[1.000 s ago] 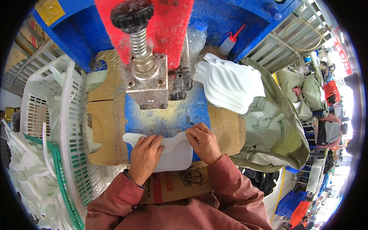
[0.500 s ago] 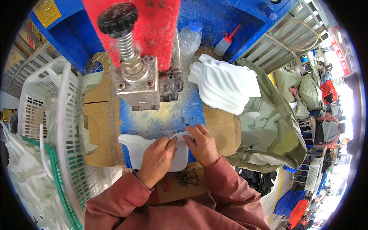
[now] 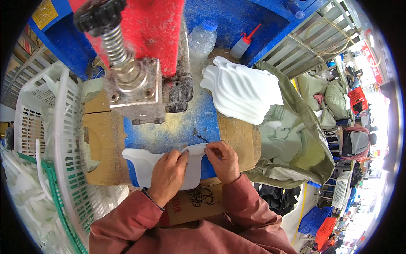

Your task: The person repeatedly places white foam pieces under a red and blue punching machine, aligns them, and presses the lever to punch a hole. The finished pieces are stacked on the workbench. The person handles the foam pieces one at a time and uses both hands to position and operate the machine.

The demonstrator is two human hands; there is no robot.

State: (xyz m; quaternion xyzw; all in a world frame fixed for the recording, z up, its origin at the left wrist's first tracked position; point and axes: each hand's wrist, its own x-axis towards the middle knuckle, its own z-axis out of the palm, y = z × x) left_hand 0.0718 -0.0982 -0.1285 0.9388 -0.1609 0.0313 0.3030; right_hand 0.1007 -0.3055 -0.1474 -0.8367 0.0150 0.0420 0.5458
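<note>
In the head view, a white, curved-edged sheet (image 3: 144,165) lies at the near edge of the blue worktop (image 3: 169,133), partly overhanging it toward the person. The left hand (image 3: 168,175) lies across the middle of the sheet, its fingers bunched at the far edge; whether they clamp it or only press on it, I cannot tell. The right hand (image 3: 224,163) has thumb and fingers together, clamped on the sheet's far right corner. Between the two hands a narrow, curved strip runs along the far edge; whether it is a fold or a separate layer is unclear. Just beyond the right hand lies a short dark strand (image 3: 203,139).

Farther back, a metal press head (image 3: 137,106) with a coil spring (image 3: 115,51) and a black knob (image 3: 100,17) is mounted on a red machine arm (image 3: 156,46), over the left part of the worktop. Pale dust is scattered on the blue surface below it. On the far right, a stack of white shaped sheets (image 3: 245,93) lies fanned out, with a clear plastic bottle (image 3: 203,40) and a red-nozzled squeeze bottle (image 3: 240,47) beyond it. To the right, an olive sack (image 3: 315,163) gapes open around more pale pieces (image 3: 281,139). To the left stands a white slotted basket (image 3: 69,127), with white offcuts (image 3: 25,199) heaped near it. Brown cardboard (image 3: 101,142) flanks the worktop.
</note>
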